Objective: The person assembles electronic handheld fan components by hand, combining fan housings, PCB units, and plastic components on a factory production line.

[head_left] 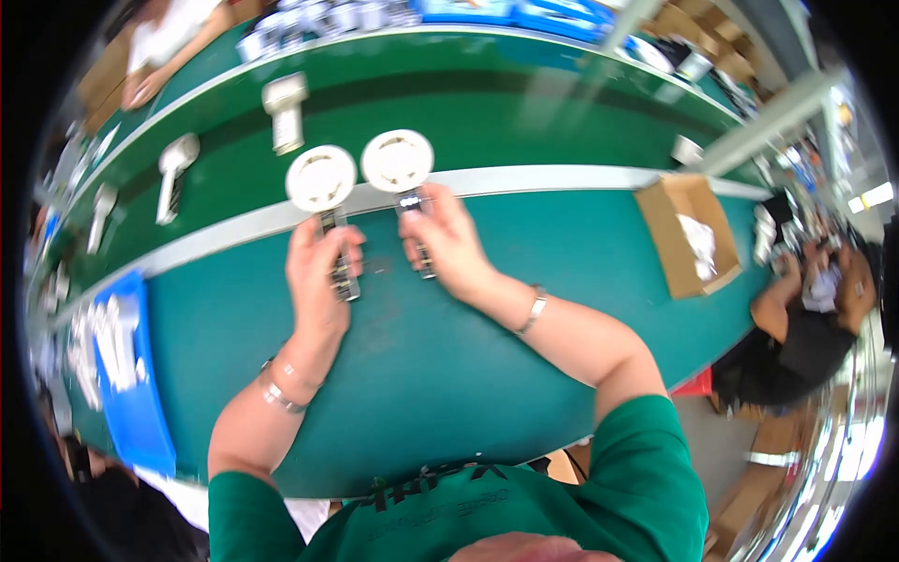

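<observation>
In each hand I hold a handheld fan with a round white head and a slim handle that shows dark, see-through parts. My left hand [318, 267] is closed around the handle of the left fan [321, 178]. The fingers of my right hand [451, 239] wrap the handle of the right fan [398, 160], which has a small dark display just below its head. Both fans are upright side by side, heads pointing away from me, their heads apart over the metal rail [468, 181] at the bench's far side.
Several white fan-like pieces, including one white piece [286, 112], lie on the green belt [375, 89] beyond the rail. To the left, a blue tray [150, 393] holds white parts. An open cardboard box [660, 234] stands right. Co-workers sit at far left and right.
</observation>
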`<state>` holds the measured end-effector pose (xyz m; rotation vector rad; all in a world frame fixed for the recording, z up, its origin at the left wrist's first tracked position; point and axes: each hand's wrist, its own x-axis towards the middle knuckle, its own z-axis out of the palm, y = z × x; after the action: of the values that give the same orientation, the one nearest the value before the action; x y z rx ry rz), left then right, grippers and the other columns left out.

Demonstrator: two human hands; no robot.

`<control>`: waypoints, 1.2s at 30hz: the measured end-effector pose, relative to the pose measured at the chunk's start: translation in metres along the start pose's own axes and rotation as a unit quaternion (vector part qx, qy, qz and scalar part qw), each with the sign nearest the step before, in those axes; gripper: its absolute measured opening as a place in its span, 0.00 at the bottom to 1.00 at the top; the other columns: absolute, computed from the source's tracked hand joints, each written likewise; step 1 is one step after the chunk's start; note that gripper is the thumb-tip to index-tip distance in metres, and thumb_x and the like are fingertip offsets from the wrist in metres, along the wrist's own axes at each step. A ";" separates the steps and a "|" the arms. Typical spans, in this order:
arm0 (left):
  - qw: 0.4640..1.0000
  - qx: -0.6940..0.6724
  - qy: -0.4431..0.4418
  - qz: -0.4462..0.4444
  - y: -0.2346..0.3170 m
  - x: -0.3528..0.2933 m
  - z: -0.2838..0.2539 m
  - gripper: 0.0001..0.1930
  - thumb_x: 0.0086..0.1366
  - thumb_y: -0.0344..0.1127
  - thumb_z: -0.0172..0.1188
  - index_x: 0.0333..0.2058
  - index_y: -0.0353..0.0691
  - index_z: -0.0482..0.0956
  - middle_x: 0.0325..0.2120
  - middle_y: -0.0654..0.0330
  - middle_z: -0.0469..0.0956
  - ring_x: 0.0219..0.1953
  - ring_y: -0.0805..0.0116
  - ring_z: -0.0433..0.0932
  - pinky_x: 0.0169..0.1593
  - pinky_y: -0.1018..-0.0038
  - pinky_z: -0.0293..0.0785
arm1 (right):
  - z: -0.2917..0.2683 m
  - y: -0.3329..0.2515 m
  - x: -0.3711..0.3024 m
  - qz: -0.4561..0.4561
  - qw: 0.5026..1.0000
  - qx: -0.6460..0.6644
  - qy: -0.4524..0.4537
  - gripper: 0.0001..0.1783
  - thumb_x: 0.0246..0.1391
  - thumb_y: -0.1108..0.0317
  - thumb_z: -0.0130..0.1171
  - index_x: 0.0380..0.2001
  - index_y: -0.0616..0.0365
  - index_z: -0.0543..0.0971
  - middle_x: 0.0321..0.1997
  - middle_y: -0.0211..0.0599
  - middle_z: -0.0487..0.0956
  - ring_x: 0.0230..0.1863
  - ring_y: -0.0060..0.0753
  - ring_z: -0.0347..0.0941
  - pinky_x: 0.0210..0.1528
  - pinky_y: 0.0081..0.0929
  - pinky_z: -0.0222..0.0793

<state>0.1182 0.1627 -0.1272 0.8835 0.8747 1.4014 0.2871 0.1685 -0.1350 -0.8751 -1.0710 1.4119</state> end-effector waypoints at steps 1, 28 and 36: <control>1.000 0.003 0.001 -0.001 0.000 0.000 0.000 0.12 0.64 0.33 0.51 0.44 0.35 0.66 0.27 0.58 0.75 0.24 0.78 0.70 0.25 0.83 0.67 | 0.000 -0.001 -0.001 0.007 1.000 -0.004 0.002 0.20 0.58 0.68 0.49 0.51 0.60 0.59 0.28 0.32 0.69 0.20 0.20 0.65 0.18 0.20 0.63; 1.000 0.021 -0.012 -0.004 0.004 0.001 0.003 0.11 0.62 0.32 0.54 0.41 0.34 0.66 0.27 0.58 0.75 0.22 0.78 0.69 0.24 0.82 0.66 | 0.003 -0.003 0.000 0.000 1.000 -0.021 0.008 0.19 0.57 0.68 0.53 0.50 0.55 0.61 0.26 0.27 0.69 0.20 0.16 0.64 0.18 0.17 0.62; 1.000 -0.018 -0.009 0.012 -0.003 0.001 -0.006 0.14 0.61 0.33 0.56 0.43 0.36 0.66 0.27 0.58 0.76 0.24 0.77 0.71 0.26 0.83 0.68 | 0.004 -0.004 0.000 0.000 0.999 -0.050 0.013 0.18 0.58 0.66 0.49 0.49 0.61 0.63 0.29 0.33 0.72 0.21 0.20 0.67 0.18 0.17 0.65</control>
<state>0.1142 0.1639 -0.1322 0.8792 0.8253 1.4240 0.2841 0.1679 -0.1302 -0.9633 -1.1300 1.3523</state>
